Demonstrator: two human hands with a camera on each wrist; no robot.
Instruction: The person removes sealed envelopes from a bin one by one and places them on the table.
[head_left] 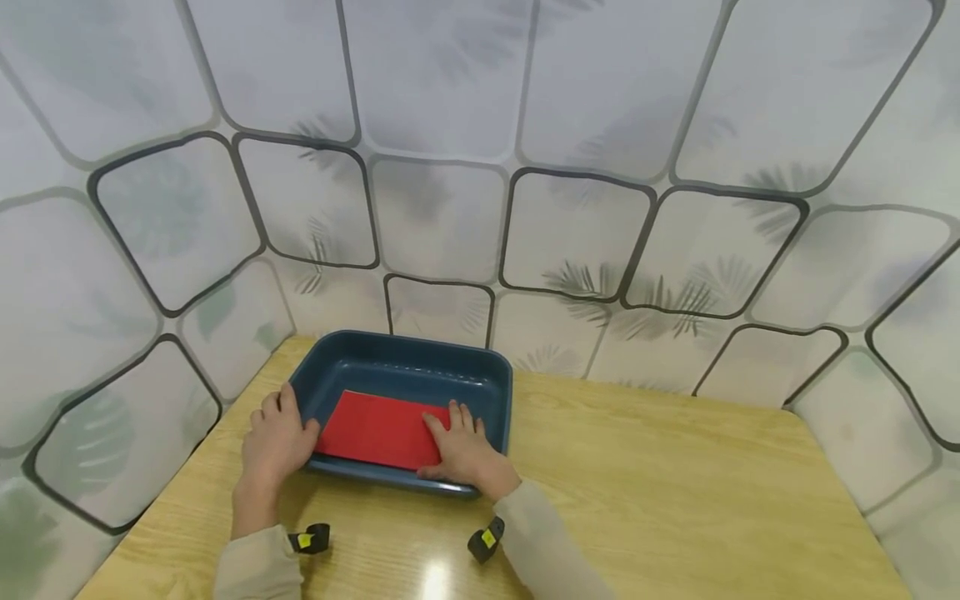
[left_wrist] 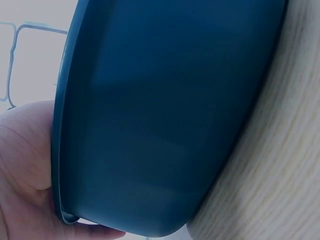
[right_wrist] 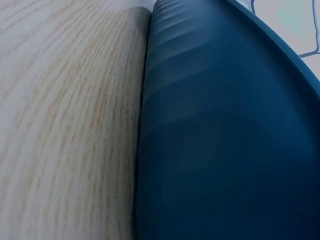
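A dark blue rectangular basin [head_left: 420,346] stands on the wooden table. Inside lies a flat red rectangle [head_left: 375,429], which looks like a folded cloth. My left hand [head_left: 276,442] grips the basin's rim at the front left corner; in the left wrist view that hand [left_wrist: 25,170] is at the rim, a finger reaching beneath it. Over the front wall reaches my right hand [head_left: 465,450], its fingers spread on the right end of the red piece. In the right wrist view only the basin's outer wall [right_wrist: 215,125] and the table show; the hand is out of that frame.
The wooden table [head_left: 675,483] extends to the right of the basin. Behind it and at both sides rise pale patterned walls [head_left: 442,217], close to the basin's back. A black strap with a yellow mark [head_left: 309,539] is on the left wrist, another [head_left: 486,540] on the right.
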